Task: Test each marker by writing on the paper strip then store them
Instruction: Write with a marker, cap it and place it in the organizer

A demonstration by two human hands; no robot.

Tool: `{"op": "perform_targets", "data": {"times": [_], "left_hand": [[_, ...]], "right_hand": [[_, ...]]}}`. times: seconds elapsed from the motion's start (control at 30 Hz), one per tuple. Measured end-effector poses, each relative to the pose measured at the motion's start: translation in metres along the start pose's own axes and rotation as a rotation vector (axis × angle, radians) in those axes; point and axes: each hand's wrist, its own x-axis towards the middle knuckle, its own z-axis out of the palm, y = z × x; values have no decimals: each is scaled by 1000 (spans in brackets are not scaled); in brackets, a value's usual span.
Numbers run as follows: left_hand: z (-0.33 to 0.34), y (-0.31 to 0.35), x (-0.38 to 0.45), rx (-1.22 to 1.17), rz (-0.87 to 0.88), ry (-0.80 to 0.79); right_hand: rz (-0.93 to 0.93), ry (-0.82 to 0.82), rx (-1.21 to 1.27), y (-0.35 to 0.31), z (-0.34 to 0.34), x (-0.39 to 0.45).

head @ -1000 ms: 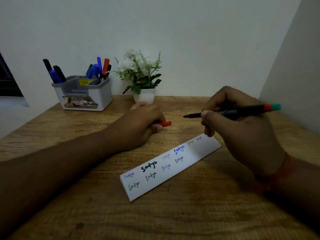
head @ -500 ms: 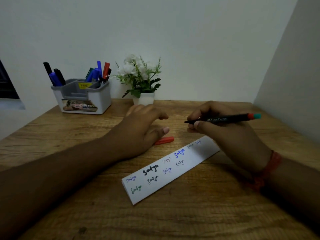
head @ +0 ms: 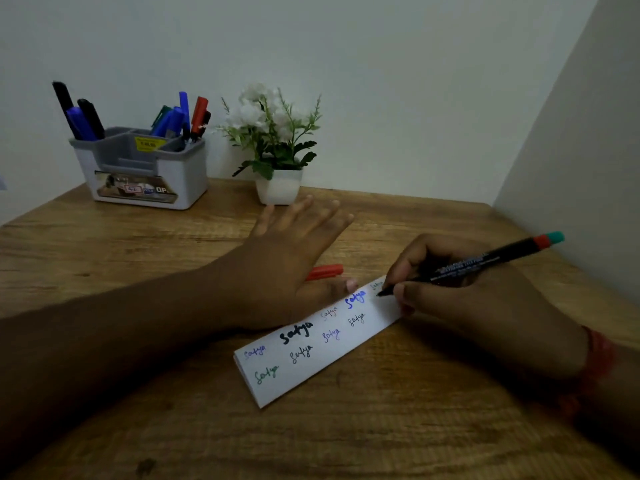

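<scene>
Right hand (head: 460, 292) pinching the black marker (head: 485, 263), tip down on the paper strip (head: 322, 344) at centre frame, ready to write. Left hand (head: 287, 268) flat, fingers spread, thumb pinning the strip's upper edge against sliding. Red cap (head: 325, 271) parked just beside. Organizer (head: 145, 168) waiting upper left on the worktop (head: 138, 258).

A white paper strip (head: 311, 344) lies slantwise on the wooden counter (head: 381, 438), covered in handwritten words in several colours. The right hand (head: 460, 292), at 3 o'clock, grips a black marker (head: 485, 261) with its tip on the strip's far end. The left hand (head: 287, 258), fingers spread, rests at the strip's far edge, thumb touching it. A red cap (head: 327, 271) lies just behind the thumb. At 10 o'clock stands a grey organizer (head: 145, 174) holding markers (head: 180, 116), a potted plant (head: 273, 147) beside it.
</scene>
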Motion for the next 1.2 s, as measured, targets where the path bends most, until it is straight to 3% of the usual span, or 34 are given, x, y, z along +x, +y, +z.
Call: {"op": "perform_targets", "data": {"times": [0.43,1.2], "left_hand": [[6,0,2,170,-10,-57],[2,2,1,207,-15,-91]], "right_hand": [[9,-27,-74,10,4,5],[69,-51,-85,10,5,5]]}}
